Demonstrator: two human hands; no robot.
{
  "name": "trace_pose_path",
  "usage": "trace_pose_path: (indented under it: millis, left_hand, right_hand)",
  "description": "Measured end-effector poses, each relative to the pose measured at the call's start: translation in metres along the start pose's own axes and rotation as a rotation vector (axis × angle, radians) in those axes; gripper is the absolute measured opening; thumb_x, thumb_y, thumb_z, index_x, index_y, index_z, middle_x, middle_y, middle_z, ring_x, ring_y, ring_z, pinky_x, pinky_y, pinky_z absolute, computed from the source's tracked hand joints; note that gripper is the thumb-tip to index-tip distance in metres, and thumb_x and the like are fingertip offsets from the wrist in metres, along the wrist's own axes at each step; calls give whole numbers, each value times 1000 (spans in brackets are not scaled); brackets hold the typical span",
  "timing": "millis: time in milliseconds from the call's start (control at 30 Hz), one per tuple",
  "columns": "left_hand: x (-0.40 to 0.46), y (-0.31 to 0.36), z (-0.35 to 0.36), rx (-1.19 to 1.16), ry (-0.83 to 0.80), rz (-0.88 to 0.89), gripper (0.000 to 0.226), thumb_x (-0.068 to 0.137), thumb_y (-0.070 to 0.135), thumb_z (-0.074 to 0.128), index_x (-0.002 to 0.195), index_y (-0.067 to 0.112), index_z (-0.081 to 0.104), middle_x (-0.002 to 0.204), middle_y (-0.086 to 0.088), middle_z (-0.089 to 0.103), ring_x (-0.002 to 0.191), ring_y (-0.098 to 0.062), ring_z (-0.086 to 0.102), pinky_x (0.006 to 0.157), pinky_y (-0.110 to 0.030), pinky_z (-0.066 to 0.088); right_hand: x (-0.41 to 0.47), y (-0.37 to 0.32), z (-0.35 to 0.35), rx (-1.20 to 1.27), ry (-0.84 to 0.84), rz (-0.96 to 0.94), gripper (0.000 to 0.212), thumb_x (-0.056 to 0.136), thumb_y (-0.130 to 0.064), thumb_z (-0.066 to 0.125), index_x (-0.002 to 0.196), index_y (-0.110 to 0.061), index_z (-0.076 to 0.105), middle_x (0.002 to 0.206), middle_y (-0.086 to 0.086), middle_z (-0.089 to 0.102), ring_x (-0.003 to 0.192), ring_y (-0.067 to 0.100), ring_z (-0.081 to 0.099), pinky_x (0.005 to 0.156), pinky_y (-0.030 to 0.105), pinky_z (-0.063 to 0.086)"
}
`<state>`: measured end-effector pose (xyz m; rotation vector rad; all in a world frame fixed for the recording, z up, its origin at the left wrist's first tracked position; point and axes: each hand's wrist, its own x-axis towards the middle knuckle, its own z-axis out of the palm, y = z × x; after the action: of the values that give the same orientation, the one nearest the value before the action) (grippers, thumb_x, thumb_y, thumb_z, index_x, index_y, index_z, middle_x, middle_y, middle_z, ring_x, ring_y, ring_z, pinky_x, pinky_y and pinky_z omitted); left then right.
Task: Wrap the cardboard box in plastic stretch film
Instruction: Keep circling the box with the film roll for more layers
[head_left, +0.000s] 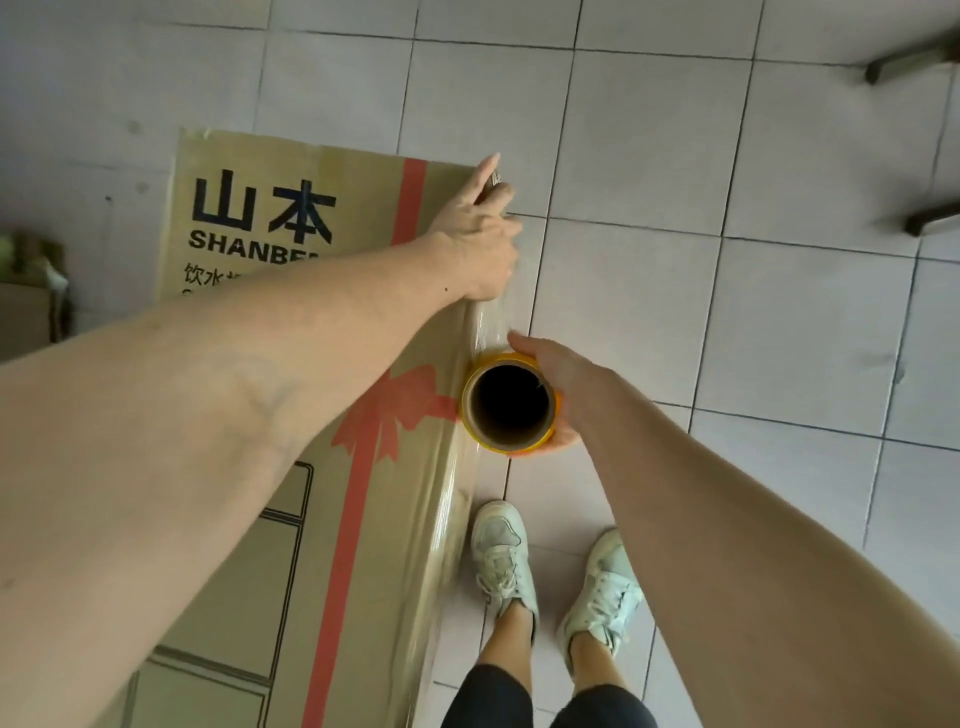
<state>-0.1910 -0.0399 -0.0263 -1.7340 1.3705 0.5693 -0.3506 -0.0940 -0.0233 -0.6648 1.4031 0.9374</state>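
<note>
The cardboard box (291, 395) stands upright on the tiled floor (727, 312), directly under the left forearm. The left hand (480, 234) rests at the box's top far corner, fingers curled over what appears to be the film's leading edge; motion blur leaves the exact hold uncertain. The right hand (558, 379) is clamped round the roll of stretch film (506, 402), held upright just beside the box's near side, below the left hand. A band of film (485, 327) runs taut between the two hands.

Recommended practice: keep the left hand pressing the film to the corner, keep the roll close to the box face, and maintain tension while walking it round.

Obstructions: the person's shoes (550, 577) stand just below the roll. Dark furniture legs (914, 67) lie well right of both hands. A smaller carton (31, 312) sits far left of the left arm.
</note>
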Motion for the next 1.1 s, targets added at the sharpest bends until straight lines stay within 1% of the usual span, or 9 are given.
trace_pose_path:
  millis: [133,333,433,567,633,733,867,1000,1100]
  left_hand:
    - [4,-1,-2,-15,-30,-18,42,100,49,37,122,29,67,137,1,53,150,-37,9,105,-63,-26]
    - [-3,6,8,26,-17,21,55,98,58,30,142,33,51,154,2,43,153,-30,6,98,-69,-33]
    - [-25,28,25,140,2,148,48,105,49,25,146,35,46,162,3,28,154,-26,-1,96,-58,-42]
    - [-55,48,32,139,14,143,56,105,52,14,147,33,46,163,2,26,153,-34,-5,108,-56,-28]
    - [-62,51,23,149,3,130,56,106,50,14,147,32,47,163,0,27,152,-37,-5,116,-59,-19]
    - [-65,56,15,109,-39,97,61,104,52,12,150,27,42,163,-2,25,152,-36,-6,118,-59,-15]
    - [-64,57,16,99,-28,89,58,105,48,16,146,22,47,160,-7,30,153,-36,-4,117,-59,-17]
    - [-59,55,16,99,-68,74,60,104,52,16,150,24,42,163,-5,25,153,-33,-7,114,-55,-23]
    - [-58,57,15,147,-94,38,61,103,54,18,151,24,42,163,-5,23,153,-32,-8,114,-55,-22]
  right_hand:
    - [13,66,-5,479,-174,106,70,78,-63,62,123,-10,56,108,20,71,93,39,69,78,49,57]
    - [24,142,11,863,-289,221,67,90,-58,50,127,-4,58,114,28,68,102,45,66,76,54,59]
    - [19,143,8,760,-265,197,63,94,-57,43,121,-2,58,111,29,69,97,44,68,79,52,60]
    - [12,115,-7,194,74,14,28,102,-27,37,119,-8,47,115,20,53,100,39,64,88,55,54]
    - [13,94,-14,-29,157,-110,27,100,-17,35,118,-6,51,109,18,54,96,36,61,90,58,52]
    - [5,70,-9,-232,123,-122,35,98,-32,39,117,-4,51,105,25,61,95,41,65,88,60,52]
    - [1,74,11,-155,9,-186,53,83,-61,64,113,-17,58,105,16,66,98,37,64,93,58,51]
    - [7,117,9,103,-97,-49,56,78,-59,69,106,-12,60,101,15,71,96,35,70,91,50,56]
    - [22,169,11,459,-176,54,70,76,-62,64,125,-13,54,110,19,70,98,38,68,84,50,56]
